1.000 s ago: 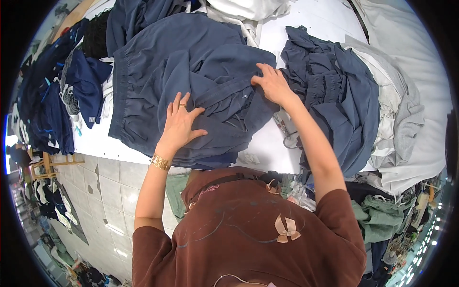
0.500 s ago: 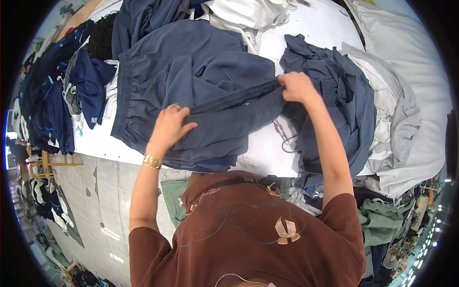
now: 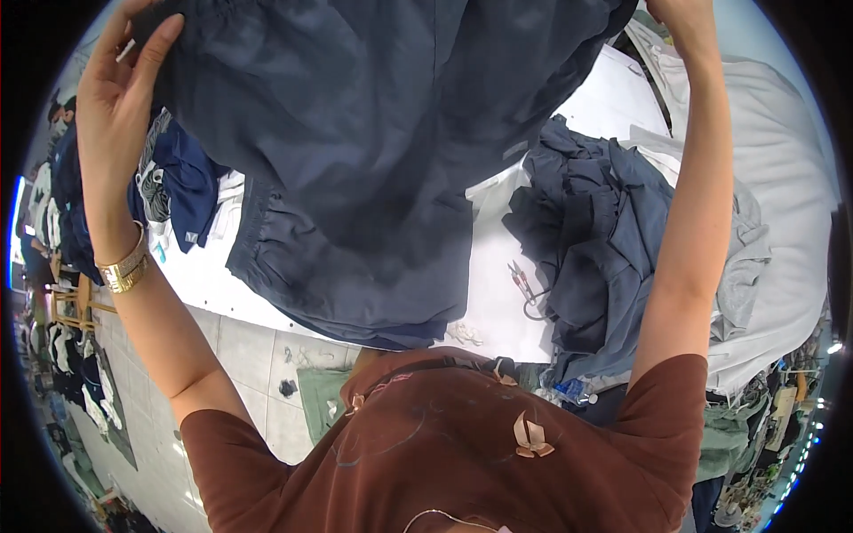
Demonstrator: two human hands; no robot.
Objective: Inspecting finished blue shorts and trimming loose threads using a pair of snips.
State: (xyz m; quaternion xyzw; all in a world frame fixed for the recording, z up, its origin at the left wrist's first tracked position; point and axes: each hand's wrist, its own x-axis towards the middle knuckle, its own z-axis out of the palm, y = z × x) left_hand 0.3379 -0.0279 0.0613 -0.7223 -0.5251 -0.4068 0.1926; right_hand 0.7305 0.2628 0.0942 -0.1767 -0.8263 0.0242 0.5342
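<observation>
Head view: both hands [image 3: 123, 84] hold grey-blue garment [image 3: 355, 89] above table [image 3: 498, 240].

Brown short-sleeved shirt [image 3: 444, 466] with beige bows [image 3: 531, 436], gold-coloured bracelet [image 3: 125, 273], thin necklace [image 3: 435, 512].

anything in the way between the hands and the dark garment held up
Nothing visible: the left hand grips the dark garment directly at upper left. The right hand is at its upper right, though the frame cuts off the fingertips. The scissors lie on the table.
</observation>
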